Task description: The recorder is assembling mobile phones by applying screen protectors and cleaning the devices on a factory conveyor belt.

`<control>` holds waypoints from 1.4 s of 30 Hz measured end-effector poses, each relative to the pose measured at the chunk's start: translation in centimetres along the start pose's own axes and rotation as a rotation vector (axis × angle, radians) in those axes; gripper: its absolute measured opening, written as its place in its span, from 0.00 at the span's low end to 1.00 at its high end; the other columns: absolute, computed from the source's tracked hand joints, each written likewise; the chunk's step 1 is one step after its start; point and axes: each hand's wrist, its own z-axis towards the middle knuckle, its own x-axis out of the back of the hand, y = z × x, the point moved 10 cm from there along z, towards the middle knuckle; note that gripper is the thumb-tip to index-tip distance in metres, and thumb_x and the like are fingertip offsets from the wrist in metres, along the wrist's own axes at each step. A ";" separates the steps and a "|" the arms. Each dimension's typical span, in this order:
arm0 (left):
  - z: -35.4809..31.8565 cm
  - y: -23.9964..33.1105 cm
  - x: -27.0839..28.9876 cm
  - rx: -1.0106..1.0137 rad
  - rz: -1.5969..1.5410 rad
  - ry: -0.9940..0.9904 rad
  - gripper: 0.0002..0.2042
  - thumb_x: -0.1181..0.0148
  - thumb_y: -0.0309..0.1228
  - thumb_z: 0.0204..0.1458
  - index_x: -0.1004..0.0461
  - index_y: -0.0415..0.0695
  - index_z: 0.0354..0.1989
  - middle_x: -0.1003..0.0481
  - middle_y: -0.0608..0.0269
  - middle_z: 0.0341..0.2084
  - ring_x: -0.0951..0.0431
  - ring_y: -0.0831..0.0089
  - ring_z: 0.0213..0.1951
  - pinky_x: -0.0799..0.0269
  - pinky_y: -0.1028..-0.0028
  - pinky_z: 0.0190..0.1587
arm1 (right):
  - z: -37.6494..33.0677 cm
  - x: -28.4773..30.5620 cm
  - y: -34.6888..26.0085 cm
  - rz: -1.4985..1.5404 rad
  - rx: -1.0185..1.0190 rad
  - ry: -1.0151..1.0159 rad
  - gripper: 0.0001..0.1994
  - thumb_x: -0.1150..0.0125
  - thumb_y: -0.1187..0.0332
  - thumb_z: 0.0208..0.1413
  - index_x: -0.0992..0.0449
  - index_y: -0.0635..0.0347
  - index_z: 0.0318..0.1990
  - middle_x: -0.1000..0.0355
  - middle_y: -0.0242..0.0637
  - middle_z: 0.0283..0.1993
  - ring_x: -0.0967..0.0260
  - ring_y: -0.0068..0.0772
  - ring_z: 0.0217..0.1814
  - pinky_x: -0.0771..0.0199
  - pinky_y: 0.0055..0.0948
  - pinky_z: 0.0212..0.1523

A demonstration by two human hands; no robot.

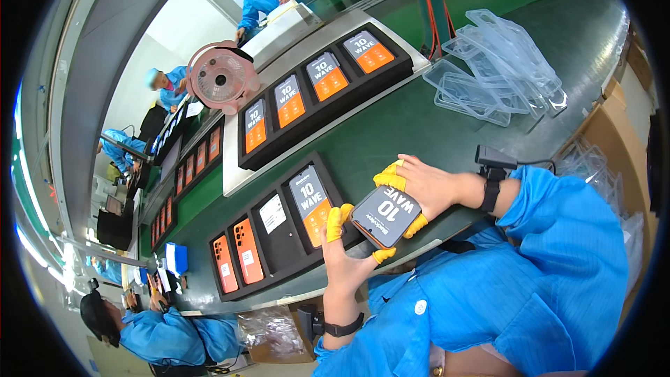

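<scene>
A smartphone (386,216), its front covered by a printed grey film, is held between my two hands above the near edge of the bench. My right hand (434,185) grips its right end, with yellow finger covers on the fingertips. The thumb and a finger of my left hand (345,257), also in yellow covers, close around its lower left end. Just left of my hands lies a black foam tray (283,255). In it are two orange-backed phones (247,251), a slot with a white label (273,214), and a phone with grey-and-orange film (309,199).
Farther back, a second black tray (293,136) holds several film-covered phones. Clear plastic trays (495,66) are heaped at the right. A pink fan (221,77) stands at the back left. A co-worker (164,335) sits at the left; others work behind. An open carton (272,335) stands below the bench.
</scene>
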 end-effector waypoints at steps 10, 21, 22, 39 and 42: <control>-2.6 -3.3 -3.4 0.308 -0.304 -0.148 0.38 0.35 0.44 0.35 0.46 0.34 0.52 0.37 0.51 0.46 0.35 0.63 0.47 0.39 0.69 0.47 | -0.9 2.9 -1.6 -0.158 -0.075 0.414 0.45 0.36 0.43 0.26 0.42 0.64 0.51 0.43 0.47 0.46 0.45 0.48 0.50 0.58 0.54 0.55; -0.6 -0.4 -1.6 0.229 -0.136 -0.019 0.16 0.41 0.30 0.42 0.36 0.32 0.36 0.28 0.55 0.24 0.27 0.71 0.27 0.34 0.74 0.32 | 1.6 4.8 -2.0 0.278 0.003 0.313 0.44 0.38 0.46 0.33 0.49 0.60 0.56 0.35 0.40 0.42 0.40 0.43 0.44 0.43 0.36 0.46; -0.4 0.6 -1.7 0.152 -0.054 -0.032 0.15 0.40 0.30 0.41 0.34 0.33 0.34 0.29 0.54 0.21 0.27 0.67 0.24 0.33 0.72 0.28 | 2.1 5.6 -2.4 0.301 0.030 0.355 0.37 0.38 0.50 0.36 0.43 0.59 0.53 0.34 0.39 0.40 0.39 0.43 0.41 0.41 0.36 0.44; 0.1 -2.2 -0.5 0.294 -0.106 0.109 0.10 0.41 0.27 0.43 0.33 0.34 0.29 0.27 0.56 0.18 0.27 0.76 0.22 0.35 0.78 0.24 | 0.0 2.3 2.2 0.134 -0.409 0.060 0.22 0.35 0.57 0.34 0.29 0.63 0.34 0.31 0.47 0.24 0.32 0.44 0.26 0.32 0.31 0.28; -0.8 -4.5 0.7 0.300 -0.074 0.141 0.09 0.42 0.27 0.43 0.31 0.34 0.30 0.27 0.59 0.18 0.27 0.76 0.23 0.34 0.76 0.26 | 0.1 1.9 1.5 0.047 -0.425 0.110 0.23 0.34 0.56 0.33 0.28 0.63 0.35 0.32 0.48 0.23 0.33 0.45 0.25 0.32 0.31 0.28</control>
